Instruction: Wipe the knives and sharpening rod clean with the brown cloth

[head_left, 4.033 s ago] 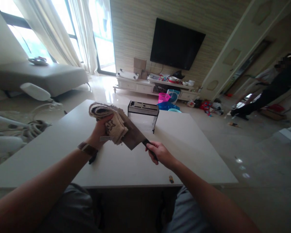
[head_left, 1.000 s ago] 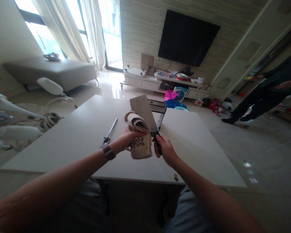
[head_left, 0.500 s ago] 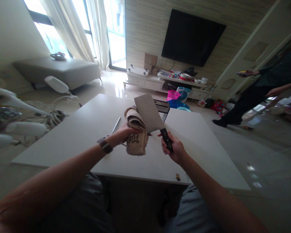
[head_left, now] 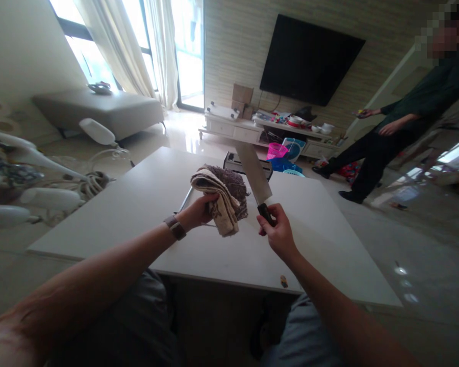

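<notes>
One cleaver [head_left: 255, 173], held in the air over the near-middle part of the table, is where we begin: its broad grey blade points away from the wearer and slants to the left, with the black handle toward us. We record the right hand [head_left: 277, 229] as closed around that handle. Just left of the blade we find a folded cloth [head_left: 222, 201], beige with dark markings on one side and a shaggy brown-grey on the other; we cannot tell whether blade and cloth touch. The left hand [head_left: 196, 213] grips the cloth at its left side, thumb on top, and we note a brown-strapped watch [head_left: 175, 228] on that wrist. Behind this hand we see a thin metal rod [head_left: 185, 200] on the table, its near end partly hidden. Beyond the cleaver stands a dark-framed holder [head_left: 231, 162] with a slotted top, partly covered by the blade. All this is on or above the white table [head_left: 325, 229], which bears a small yellow figure [head_left: 283, 281] near its close edge. Farther out we log a pink basket [head_left: 277, 151], a low white cabinet [head_left: 247, 134], a wall-mounted television [head_left: 309, 61] and, at right, another person in dark clothes [head_left: 424, 99].
</notes>
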{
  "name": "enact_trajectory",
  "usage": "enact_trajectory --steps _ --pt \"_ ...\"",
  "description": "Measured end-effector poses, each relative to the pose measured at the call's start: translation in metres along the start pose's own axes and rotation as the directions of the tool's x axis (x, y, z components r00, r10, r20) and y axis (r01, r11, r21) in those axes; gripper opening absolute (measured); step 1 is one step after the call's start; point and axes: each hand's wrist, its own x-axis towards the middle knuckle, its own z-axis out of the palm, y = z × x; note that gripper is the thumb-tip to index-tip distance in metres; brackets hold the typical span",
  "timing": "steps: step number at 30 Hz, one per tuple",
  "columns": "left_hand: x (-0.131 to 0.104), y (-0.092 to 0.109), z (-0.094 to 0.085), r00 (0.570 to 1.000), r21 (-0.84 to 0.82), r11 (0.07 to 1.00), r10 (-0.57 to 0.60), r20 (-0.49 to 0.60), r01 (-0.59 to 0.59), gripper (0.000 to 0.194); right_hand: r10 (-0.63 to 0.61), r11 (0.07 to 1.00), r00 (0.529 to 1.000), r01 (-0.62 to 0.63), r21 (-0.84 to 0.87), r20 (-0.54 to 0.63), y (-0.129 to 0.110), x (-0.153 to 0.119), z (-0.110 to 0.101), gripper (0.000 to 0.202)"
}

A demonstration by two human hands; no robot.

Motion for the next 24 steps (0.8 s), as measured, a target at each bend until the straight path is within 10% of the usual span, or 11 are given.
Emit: enact_trajectory --steps 8,14,24 --pt "-0.002 -0.024 0.040 0.969 -0.044 0.993 0.099 -0.225 -0.111 0.023 -0.034 0.913 0.976 0.118 -0.390 0.216 -0.001 -0.009 0.018 0.022" --pt "-0.001 -0.022 0.037 0.950 0.002 0.995 0.100 -0.296 -0.104 0.027 0.292 0.948 0.801 -0.169 -0.270 0.523 0.011 -0.004 0.022 0.014" --pt "0.001 0.026 0.024 0.933 -0.006 0.977 0.200 -0.299 -0.211 0.021 0.047 0.907 0.874 0.166 -0.388 0.484 -0.002 -0.001 0.017 0.031"
